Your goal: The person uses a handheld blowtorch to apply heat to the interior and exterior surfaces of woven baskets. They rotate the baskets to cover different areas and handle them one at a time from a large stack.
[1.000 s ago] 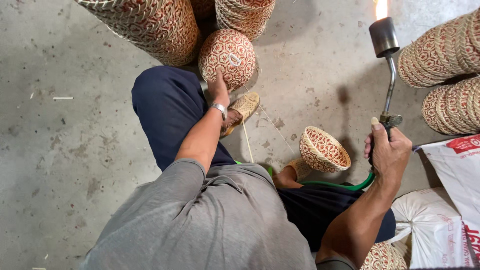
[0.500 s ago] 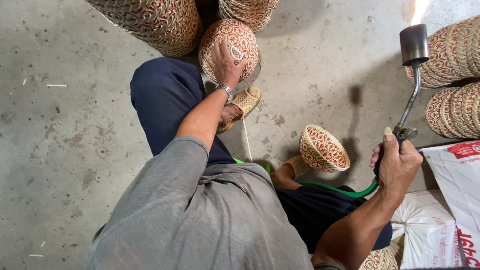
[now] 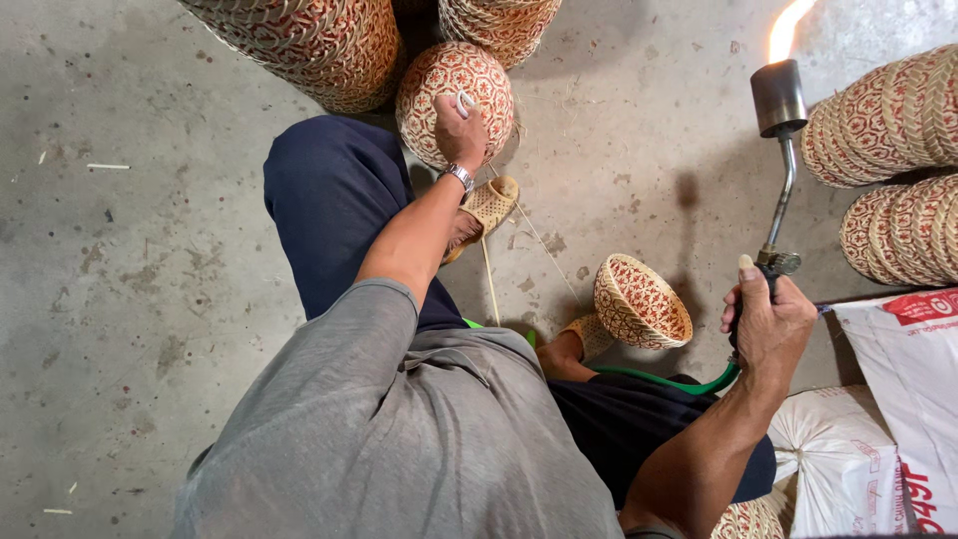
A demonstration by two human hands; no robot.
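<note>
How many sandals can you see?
2. One sandal is on the foot just below the left hand, near the upturned basket. The other sandal sits under the open basket, partly hidden by it.

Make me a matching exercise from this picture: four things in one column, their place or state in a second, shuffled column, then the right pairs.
Things:
1. gas torch
2. overturned basket
3. open basket
4. green hose

Places or states:
A. lies on its side by the sandalled foot
B. lit, gripped by the right hand
C. under the left hand
D. curves across the lap

Pairs: 1-B, 2-C, 3-A, 4-D
</note>
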